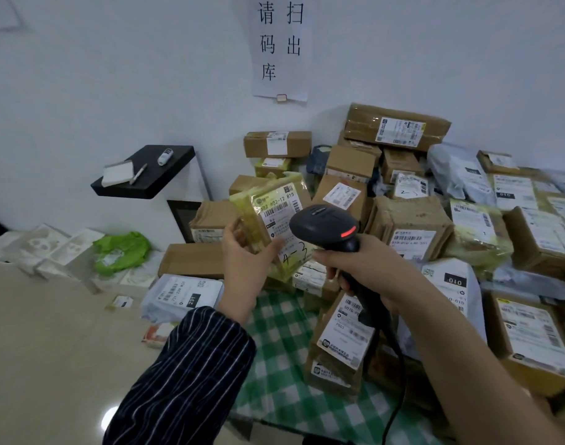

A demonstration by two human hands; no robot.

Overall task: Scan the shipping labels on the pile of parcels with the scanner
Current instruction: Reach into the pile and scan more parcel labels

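1. Loose pile of brown cardboard boxes and grey plastic mailers (413, 220), heaped on a green-and-white checked cloth (274, 332) against the white wall. Liable to slide if knocked by an elbow or undercut by pulling from low down. Easy to scan twice or skip, with nothing visibly separating done from undone. Readable among the labels: "010" in white on black, "010-010", "231", "507G", "P803".
2. White paper sign (279, 46) stuck to the wall above: "请扫码出库" in large black characters.
3. Yellow plastic-wrapped flat parcel (249, 207), held clear of the pile and tilted label-up in the left hand (246, 255), fingers curled behind, thumb lying on the label's lower part. Liable to misread through wrap glare, tilt, or the thumb covering a barcode. On its white label (281, 213): printed "602-12 815", handwritten "4-3"; small print too blurred to read.
4. Black pistol-grip barcode scanner (323, 224), clenched by the handle in the right hand (355, 261), head just beside the label's right edge, red light lit. Probably off to one side of the barcode, with a risk of catching a neighbouring label instead.
5. Thin black cable (401, 370), hanging from the handle past the tall box. Likely to snag a corner and drag parcels down.
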